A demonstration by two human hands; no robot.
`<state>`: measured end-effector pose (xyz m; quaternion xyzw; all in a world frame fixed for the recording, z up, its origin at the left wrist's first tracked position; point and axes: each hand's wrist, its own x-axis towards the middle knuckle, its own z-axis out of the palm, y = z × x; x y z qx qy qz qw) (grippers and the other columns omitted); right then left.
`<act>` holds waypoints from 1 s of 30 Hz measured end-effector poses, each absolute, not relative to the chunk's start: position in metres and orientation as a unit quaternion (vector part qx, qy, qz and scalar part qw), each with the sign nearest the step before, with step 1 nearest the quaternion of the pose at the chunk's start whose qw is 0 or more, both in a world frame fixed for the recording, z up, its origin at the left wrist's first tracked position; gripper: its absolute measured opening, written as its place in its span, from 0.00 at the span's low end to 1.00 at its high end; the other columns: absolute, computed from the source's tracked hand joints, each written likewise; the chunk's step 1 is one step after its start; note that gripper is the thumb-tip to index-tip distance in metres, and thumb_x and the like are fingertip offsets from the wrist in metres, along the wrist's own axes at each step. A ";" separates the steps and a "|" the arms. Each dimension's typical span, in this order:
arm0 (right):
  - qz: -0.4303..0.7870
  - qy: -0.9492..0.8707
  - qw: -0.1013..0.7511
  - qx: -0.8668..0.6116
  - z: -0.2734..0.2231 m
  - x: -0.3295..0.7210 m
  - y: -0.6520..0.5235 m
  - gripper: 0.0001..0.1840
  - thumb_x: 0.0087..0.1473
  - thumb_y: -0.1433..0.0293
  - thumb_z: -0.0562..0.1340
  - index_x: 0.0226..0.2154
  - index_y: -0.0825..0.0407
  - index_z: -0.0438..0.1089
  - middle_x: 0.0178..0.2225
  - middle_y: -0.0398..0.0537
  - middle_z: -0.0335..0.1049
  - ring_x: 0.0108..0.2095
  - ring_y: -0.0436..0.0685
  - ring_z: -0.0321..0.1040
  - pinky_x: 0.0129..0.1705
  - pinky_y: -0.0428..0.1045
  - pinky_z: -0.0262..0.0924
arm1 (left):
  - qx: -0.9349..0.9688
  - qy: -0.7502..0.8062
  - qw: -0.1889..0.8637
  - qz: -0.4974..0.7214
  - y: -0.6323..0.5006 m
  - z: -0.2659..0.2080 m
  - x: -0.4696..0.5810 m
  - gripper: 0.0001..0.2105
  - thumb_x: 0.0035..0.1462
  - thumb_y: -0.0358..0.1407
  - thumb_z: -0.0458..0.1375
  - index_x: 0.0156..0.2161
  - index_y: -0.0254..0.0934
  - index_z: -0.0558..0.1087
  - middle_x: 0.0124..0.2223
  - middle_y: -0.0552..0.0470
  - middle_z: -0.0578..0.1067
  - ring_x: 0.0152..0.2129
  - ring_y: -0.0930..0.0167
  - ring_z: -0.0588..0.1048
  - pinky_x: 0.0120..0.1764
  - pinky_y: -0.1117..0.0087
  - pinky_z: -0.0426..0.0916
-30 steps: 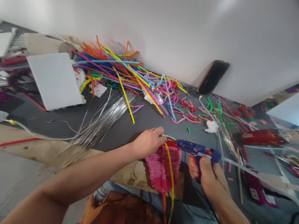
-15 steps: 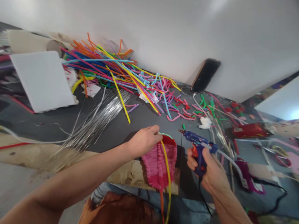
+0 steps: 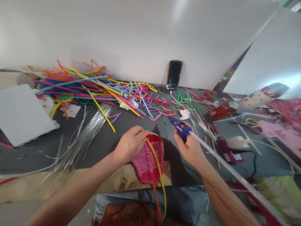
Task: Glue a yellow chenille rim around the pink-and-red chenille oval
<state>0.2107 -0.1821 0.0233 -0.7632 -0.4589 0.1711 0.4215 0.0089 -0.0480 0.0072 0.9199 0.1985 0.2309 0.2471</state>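
Nearest: jeans [image 3: 192, 197] under the table edge. Orange stem [image 3: 156, 201] hangs from the tip of the pink cup [image 3: 143, 161]; yellow stem [image 3: 161, 179] runs down its front from the rim. Cup sits at the near table edge, in front of brown paper [image 3: 117, 180], wide mouth up, red inside.

Left hand [image 3: 131, 142]: fingers closed, pinching cup at left of rim, top end of yellow stem at the fingertips. Can't tell if the pinch takes in both.

Right hand [image 3: 190, 149]: fingers wrapped round the glue gun [image 3: 181, 130] grip, trigger finger mostly hidden. Gun right of cup and apart from it, nozzle pointing away toward the wall. Long clear glue stick [image 3: 225, 165] trails out the back.

Mid-table: wires [image 3: 89, 135] and white board [image 3: 25, 113] left; purple tool [image 3: 227, 150], scissors [image 3: 254, 125], red can [image 3: 223, 111] right.

Far: stem pile [image 3: 82, 84], cut bits [image 3: 145, 100] beside it, phone [image 3: 174, 75] leaning on the white wall [image 3: 141, 31].
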 end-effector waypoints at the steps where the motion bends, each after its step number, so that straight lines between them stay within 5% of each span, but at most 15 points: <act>1: 0.129 -0.473 0.401 -0.774 0.026 0.210 -0.179 0.21 0.57 0.63 0.57 0.52 0.53 0.59 0.41 0.55 0.71 0.37 0.61 0.73 0.38 0.54 0.66 | 0.906 0.207 0.282 0.238 -0.053 0.016 0.012 0.12 0.63 0.35 0.48 0.42 0.34 0.73 0.37 0.47 0.72 0.36 0.69 0.71 0.42 0.68 0.66; 6: -0.055 -0.576 0.279 -0.767 0.033 0.207 -0.170 0.29 0.58 0.70 0.53 0.61 0.51 0.48 0.50 0.60 0.68 0.47 0.66 0.70 0.42 0.58 0.68 | 0.727 0.193 0.648 0.117 -0.087 0.051 0.035 0.24 0.62 0.51 0.45 0.35 0.32 0.73 0.26 0.53 0.68 0.24 0.74 0.67 0.29 0.74 0.62; 9: -0.119 -0.618 0.232 -0.741 0.032 0.207 -0.171 0.34 0.58 0.73 0.51 0.64 0.54 0.41 0.46 0.61 0.70 0.44 0.65 0.71 0.40 0.58 0.69 | 0.633 0.194 0.744 0.085 -0.101 0.057 0.047 0.28 0.55 0.59 0.50 0.33 0.31 0.72 0.23 0.56 0.64 0.21 0.76 0.63 0.27 0.74 0.59; 15: -0.185 -0.614 0.210 -0.739 0.029 0.208 -0.180 0.39 0.55 0.77 0.50 0.65 0.56 0.34 0.46 0.63 0.70 0.44 0.66 0.71 0.41 0.58 0.69 | 0.593 0.228 0.765 0.107 -0.119 0.055 0.058 0.22 0.55 0.54 0.53 0.29 0.33 0.69 0.20 0.58 0.60 0.18 0.77 0.58 0.23 0.75 0.52; 30: -0.184 -0.600 0.222 -0.746 0.021 0.204 -0.187 0.33 0.58 0.72 0.52 0.64 0.58 0.42 0.44 0.63 0.70 0.42 0.65 0.71 0.40 0.56 0.68 | 0.650 0.229 0.712 0.133 -0.127 0.050 0.059 0.17 0.60 0.45 0.48 0.27 0.34 0.66 0.21 0.58 0.57 0.19 0.77 0.56 0.24 0.75 0.54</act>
